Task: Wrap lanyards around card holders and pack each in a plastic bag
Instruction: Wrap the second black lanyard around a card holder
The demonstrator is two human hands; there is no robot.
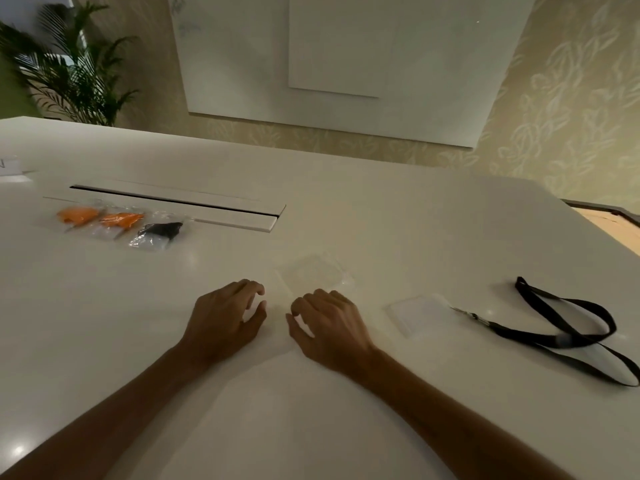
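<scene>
A clear plastic bag (pixel 311 273) lies flat on the white table (pixel 381 209), just beyond my two hands. My left hand (pixel 225 320) and my right hand (pixel 329 323) rest on the table side by side, fingers curled and apart, at the bag's near edge; whether they pinch it I cannot tell. To the right lies a clear card holder (pixel 415 313) clipped to a loose black lanyard (pixel 571 330). At the back left lie three packed bags: two with orange lanyards (pixel 78 216) (pixel 119 221) and one with a black lanyard (pixel 157 233).
A long cable-slot cover (pixel 180 202) runs across the table behind the packed bags. A small white object (pixel 10 166) sits at the far left edge. The table's right corner drops off near a wooden floor (pixel 613 226). A potted palm (pixel 69 71) stands behind.
</scene>
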